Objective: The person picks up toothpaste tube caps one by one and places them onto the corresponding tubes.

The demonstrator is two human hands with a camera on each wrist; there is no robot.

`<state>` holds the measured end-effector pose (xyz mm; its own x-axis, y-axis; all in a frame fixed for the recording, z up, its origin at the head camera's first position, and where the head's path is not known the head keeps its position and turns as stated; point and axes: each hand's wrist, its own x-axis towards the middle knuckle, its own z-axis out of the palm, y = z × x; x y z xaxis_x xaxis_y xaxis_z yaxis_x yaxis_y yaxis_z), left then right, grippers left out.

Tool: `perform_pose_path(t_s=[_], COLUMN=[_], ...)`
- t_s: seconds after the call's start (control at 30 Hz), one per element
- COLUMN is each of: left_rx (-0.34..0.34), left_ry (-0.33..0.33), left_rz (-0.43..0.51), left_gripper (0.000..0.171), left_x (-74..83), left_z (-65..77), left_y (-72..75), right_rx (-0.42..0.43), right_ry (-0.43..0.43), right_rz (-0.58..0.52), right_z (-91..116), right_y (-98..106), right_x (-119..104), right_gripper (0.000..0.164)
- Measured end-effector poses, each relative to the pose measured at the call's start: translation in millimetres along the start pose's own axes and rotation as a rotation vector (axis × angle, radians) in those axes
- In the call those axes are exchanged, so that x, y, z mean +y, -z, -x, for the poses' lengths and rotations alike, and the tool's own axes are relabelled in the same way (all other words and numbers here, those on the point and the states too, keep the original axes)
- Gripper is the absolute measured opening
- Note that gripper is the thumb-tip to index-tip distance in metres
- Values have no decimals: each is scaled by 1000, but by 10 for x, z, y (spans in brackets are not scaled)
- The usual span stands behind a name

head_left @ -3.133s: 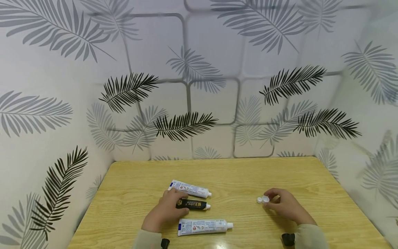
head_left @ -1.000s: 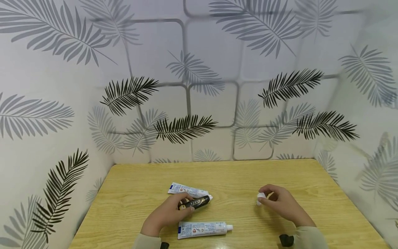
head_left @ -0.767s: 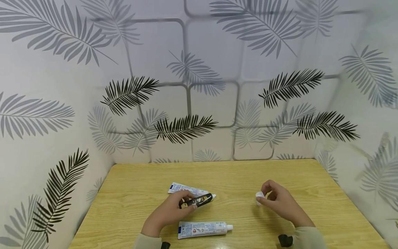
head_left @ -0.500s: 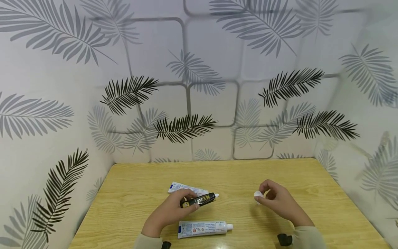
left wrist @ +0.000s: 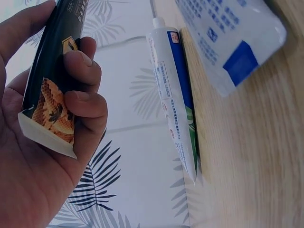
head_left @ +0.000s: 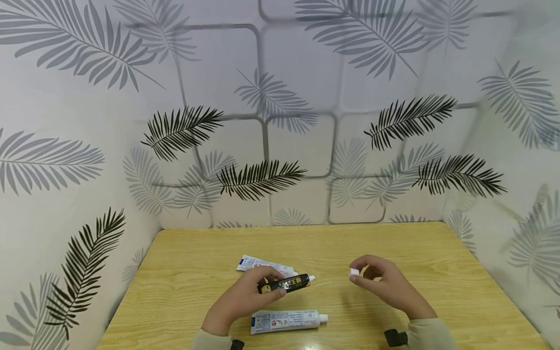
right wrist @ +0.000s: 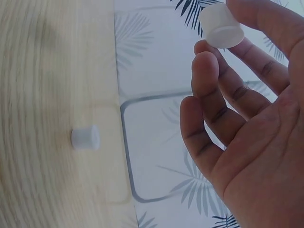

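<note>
Black tube (head_left: 292, 282), which my curled left hand (head_left: 242, 297) gripped, tail at my palm, nozzle (head_left: 312, 278) jutting free, white cap (head_left: 354, 272), which my right hand (head_left: 387, 283) pinched, right of the black tube, apart.

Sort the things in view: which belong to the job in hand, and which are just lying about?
In use:
black tube, in the left hand
white cap, pinched by the right hand

Seemingly just lying about:
nearer white tube
farther white tube
second white cap
</note>
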<state>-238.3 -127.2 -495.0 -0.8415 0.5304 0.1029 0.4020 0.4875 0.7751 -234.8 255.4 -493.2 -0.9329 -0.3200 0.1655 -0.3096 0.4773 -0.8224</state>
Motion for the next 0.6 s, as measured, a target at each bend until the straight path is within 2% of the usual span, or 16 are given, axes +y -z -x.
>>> perform_pose_path(t_s=[0.3, 0.6], left_rx=[-11, -21], left_ry=[-44, -68], left_rz=[15, 23], left_gripper=[26, 24], left_x=[53, 83], left_z=[-31, -15], left_y=[-41, -72], right_rx=[-13, -67], right_ry=[24, 57], right_rz=[7, -8], right_z=[-6, -1], right_y=[-60, -169], right_x=[-144, -202], right_gripper=[18, 19])
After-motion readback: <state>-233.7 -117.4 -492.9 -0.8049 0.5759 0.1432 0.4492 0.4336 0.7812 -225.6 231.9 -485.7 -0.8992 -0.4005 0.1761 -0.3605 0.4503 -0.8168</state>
